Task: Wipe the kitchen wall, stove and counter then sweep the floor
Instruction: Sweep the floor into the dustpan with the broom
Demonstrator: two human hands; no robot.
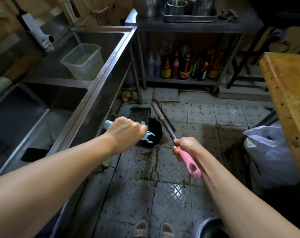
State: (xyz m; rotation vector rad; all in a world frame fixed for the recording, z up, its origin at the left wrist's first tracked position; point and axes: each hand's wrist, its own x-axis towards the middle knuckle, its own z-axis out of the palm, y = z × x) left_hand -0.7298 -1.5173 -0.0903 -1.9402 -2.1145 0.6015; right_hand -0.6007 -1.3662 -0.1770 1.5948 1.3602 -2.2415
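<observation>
Head view: sweeping stage. Left hand (126, 130) grips the dustpan (139, 114) handle at frame centre; right hand (186, 146) grips the pink-ended broom (164, 123), bristles beside the pan. Dirt remains on the floor (163, 203) tiles; wiping cannot be judged

commercial kitchen | steel double sink (101, 69) | sauce bottles (183, 67) | stacked pots (176, 6)

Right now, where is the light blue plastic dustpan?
In the head view, the light blue plastic dustpan rests on the tiled floor left of centre, beside the steel sink counter, its handle gripped by the left hand.
</observation>
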